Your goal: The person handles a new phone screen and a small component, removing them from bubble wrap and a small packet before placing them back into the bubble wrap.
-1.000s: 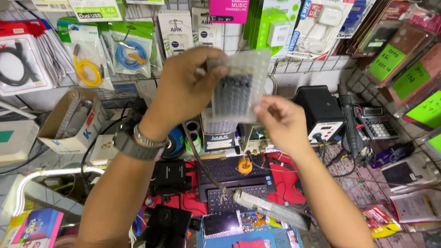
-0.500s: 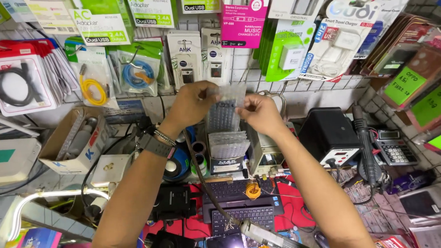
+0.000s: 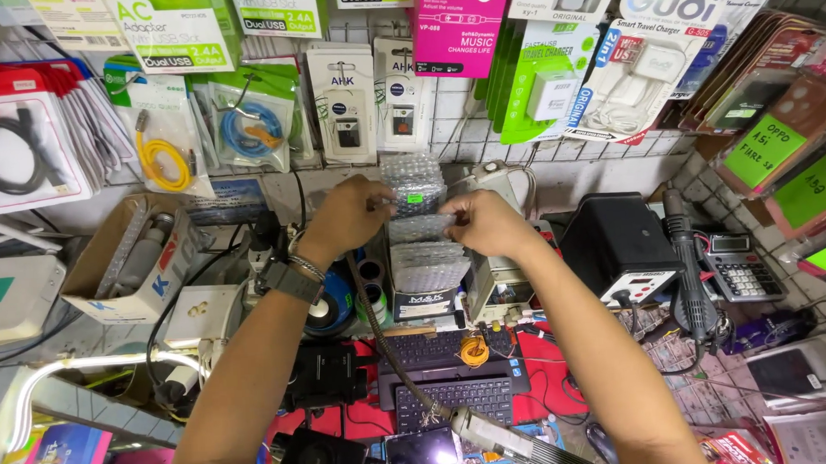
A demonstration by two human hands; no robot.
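Both my arms reach forward over a crowded repair bench toward the back wall. My left hand, with a watch and bracelet on its wrist, and my right hand grip a bubble-wrapped packet from either side. The packet sits in an upright stack of similar bubble-wrap packets that stands in a small box. Another packet with a small green sticker rises behind it.
Packaged cables, chargers and adapters hang on the wall grid. A black soldering station and a calculator stand at right. A small keyboard, a phone and a cardboard box lie around the bench.
My hands have carried the bubble-wrap packet from close to my face away toward the back wall and down into the stack of packets. The view now shows more of the wall.
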